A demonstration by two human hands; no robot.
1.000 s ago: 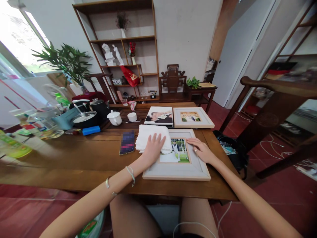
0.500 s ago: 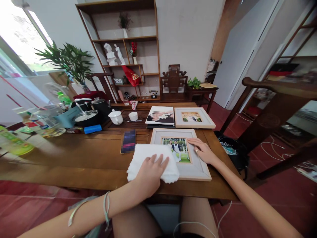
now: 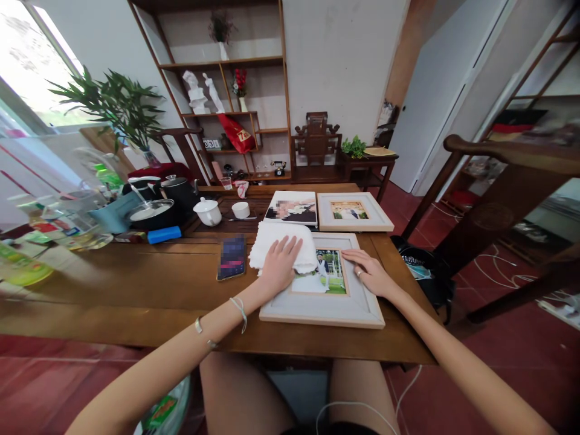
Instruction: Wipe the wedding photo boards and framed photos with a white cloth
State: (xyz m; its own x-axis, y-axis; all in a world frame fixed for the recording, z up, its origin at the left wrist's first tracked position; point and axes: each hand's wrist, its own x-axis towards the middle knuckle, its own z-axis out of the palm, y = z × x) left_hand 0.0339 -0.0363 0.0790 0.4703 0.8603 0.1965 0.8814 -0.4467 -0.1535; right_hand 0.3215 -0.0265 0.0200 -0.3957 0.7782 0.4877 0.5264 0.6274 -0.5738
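Note:
A white-framed photo lies flat on the wooden table in front of me. My left hand presses flat, fingers spread, on a folded white cloth that covers the frame's upper left corner. My right hand rests flat on the frame's right border, fingers stretched out, a ring on one finger. It holds nothing.
A phone lies left of the cloth. Beyond are a second framed photo, a photo print, a white teapot, a cup, black pots and bottles at far left. A wooden chair stands on the right.
My left hand has slid the cloth from the frame's near left corner back up to its far left corner. The right hand has stayed on the frame.

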